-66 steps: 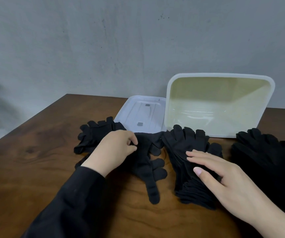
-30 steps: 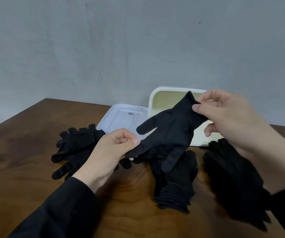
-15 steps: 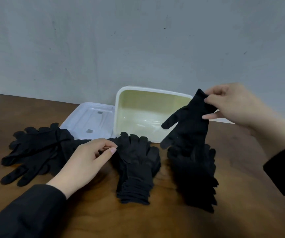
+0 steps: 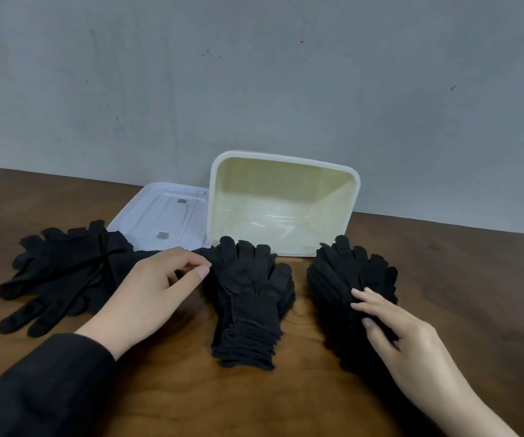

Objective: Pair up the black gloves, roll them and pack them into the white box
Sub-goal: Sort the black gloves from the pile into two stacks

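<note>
Gloves: middle stack of black knit gloves (image 4: 251,298) lies between hands, cuffs toward person; left hand (image 4: 153,291) nearer, loosely pinching at its edge; right hand (image 4: 389,329) flat on right-hand black glove stack (image 4: 345,279)

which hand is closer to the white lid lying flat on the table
Left. The left hand sits just in front of the white lid, fingertips near its front edge. The right hand rests on the right glove stack, beyond the white box.

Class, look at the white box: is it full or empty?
Empty. The white box stands tipped with its opening toward the camera, showing a bare interior; every black glove seen lies outside it.
</note>
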`<action>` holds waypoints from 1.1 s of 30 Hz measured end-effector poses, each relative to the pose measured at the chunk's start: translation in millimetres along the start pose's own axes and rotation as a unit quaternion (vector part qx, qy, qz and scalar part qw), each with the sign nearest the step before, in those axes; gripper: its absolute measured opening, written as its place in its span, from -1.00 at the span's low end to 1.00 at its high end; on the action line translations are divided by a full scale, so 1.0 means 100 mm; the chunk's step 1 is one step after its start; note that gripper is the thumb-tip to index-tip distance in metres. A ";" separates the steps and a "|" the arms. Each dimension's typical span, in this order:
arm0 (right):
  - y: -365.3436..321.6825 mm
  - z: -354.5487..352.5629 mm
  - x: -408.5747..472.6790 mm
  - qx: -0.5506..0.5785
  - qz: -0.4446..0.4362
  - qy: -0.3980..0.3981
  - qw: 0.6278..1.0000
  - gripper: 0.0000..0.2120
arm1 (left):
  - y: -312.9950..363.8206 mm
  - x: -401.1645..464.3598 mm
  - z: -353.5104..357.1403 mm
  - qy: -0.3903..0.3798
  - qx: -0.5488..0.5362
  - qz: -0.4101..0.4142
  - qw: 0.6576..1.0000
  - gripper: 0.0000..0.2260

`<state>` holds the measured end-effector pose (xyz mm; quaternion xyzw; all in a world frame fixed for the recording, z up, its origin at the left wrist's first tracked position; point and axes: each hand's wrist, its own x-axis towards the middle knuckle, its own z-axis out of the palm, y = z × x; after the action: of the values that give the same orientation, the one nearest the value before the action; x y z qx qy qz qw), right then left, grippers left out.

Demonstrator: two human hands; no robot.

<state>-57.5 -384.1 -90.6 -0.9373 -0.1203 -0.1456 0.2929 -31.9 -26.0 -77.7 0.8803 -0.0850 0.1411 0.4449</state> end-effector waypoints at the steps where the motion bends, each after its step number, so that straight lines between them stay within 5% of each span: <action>1: 0.02 0.00 -0.01 0.005 -0.003 0.003 1.000 -0.69 | 0.01 0.00 0.02 -0.009 0.010 0.017 1.000 -0.87; 9: 0.05 0.00 -0.02 -0.038 -0.082 0.033 0.995 -0.73 | 0.03 -0.05 0.15 -0.157 0.064 0.086 0.982 -0.65; 20: -0.62 0.10 0.11 0.063 -0.164 0.097 0.980 -0.71 | 0.01 -0.02 0.18 -0.195 0.103 0.084 0.972 -0.65; 24: -0.98 0.58 0.30 0.143 -0.128 -0.014 0.981 -0.71 | 0.01 -0.04 0.12 -0.159 0.104 0.098 0.977 -0.68; 29: -0.96 0.90 0.30 0.158 -0.088 -0.089 0.979 -0.68 | -0.27 0.11 -0.35 0.067 0.177 0.016 0.982 -0.75; 33: -0.93 0.92 0.27 0.188 -0.087 -0.085 0.975 -0.69 | -0.54 0.21 -0.59 0.000 0.325 -0.075 0.943 -0.62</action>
<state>-43.0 -252.0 -105.6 -0.8603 -0.2515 -0.0650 0.4386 -7.4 53.4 -78.6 0.9809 0.0320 0.1270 0.1442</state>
